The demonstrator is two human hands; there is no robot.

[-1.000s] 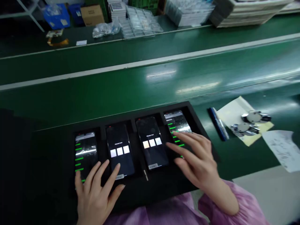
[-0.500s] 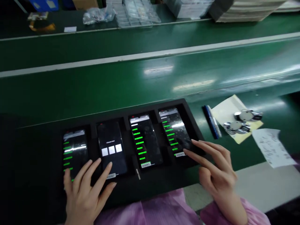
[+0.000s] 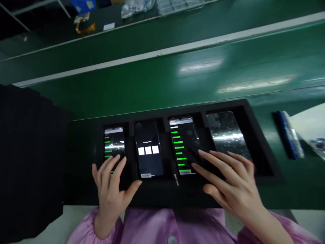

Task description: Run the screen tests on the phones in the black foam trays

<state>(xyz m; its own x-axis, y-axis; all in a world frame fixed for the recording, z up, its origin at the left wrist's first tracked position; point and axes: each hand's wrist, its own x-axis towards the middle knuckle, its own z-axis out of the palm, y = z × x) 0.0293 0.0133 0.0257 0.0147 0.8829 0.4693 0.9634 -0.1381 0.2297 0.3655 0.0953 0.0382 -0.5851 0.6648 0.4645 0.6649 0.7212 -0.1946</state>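
A black foam tray [image 3: 175,193] holds several smartphones side by side in its slots. My left hand [image 3: 111,189] is open, fingers spread over the lower part of the leftmost phone [image 3: 119,134]. Beside it, the second phone [image 3: 149,164] shows three white squares on a dark screen. My right hand [image 3: 231,183] is open too, with its index fingertip at the lower right of the third phone [image 3: 186,142], whose screen lists green lines; whether it touches is unclear. The rightmost phone [image 3: 225,127] has a dark, reflective face without text, its lower end partly behind my right fingers.
Blue and white pens [image 3: 288,135] lie right of the tray, by pale paper [image 3: 312,118] and a shiny metal item [image 3: 318,145] at the frame edge. A tall black stack [image 3: 30,162] stands at left. Plastic bags [image 3: 137,7] lie on the far shelf beyond the green bench [image 3: 142,88].
My right hand has gone from the rightmost phone to the third one. The rightmost phone's green list no longer shows. My left hand has drawn back from the second phone. The view has shifted left.
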